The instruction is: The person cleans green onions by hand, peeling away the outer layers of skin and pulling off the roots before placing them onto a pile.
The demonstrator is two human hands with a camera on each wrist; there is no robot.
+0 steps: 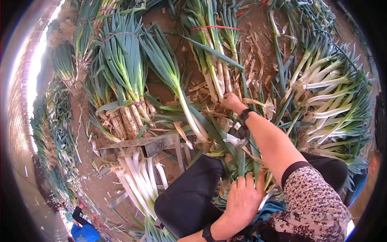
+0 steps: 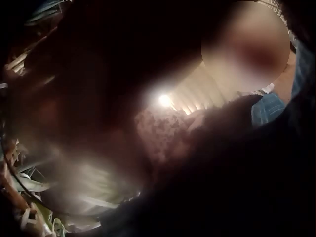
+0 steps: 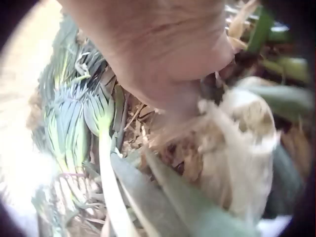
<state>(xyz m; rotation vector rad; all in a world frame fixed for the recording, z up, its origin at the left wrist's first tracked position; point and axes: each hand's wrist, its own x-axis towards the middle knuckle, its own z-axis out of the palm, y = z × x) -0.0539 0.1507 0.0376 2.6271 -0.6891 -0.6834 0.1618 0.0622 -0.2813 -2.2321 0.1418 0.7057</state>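
In the head view my right hand [image 1: 234,103], fingers curled in, grips at the pale lower end of a leek [image 1: 227,82] in a bundle with a red band [image 1: 207,28]. Its fingertips are hidden. The right wrist view shows the back of this hand close up, above a papery dry husk [image 3: 242,158]. My left hand [image 1: 242,201] lies over green leek leaves [image 1: 241,161] between the knees, fingers pointing forward and their undersides hidden. The left wrist view is mostly dark and blurred. One leek [image 1: 185,103] slants across the ground left of the right hand.
Tied leek bundles [image 1: 123,60] lie at the left. Many loose leeks [image 1: 330,97] are heaped at the right, white ends inward. A metal stand [image 1: 161,143] is before the left knee [image 1: 189,193], with trimmed white leeks [image 1: 137,173] beside it. Another person [image 1: 84,232] is far lower left.
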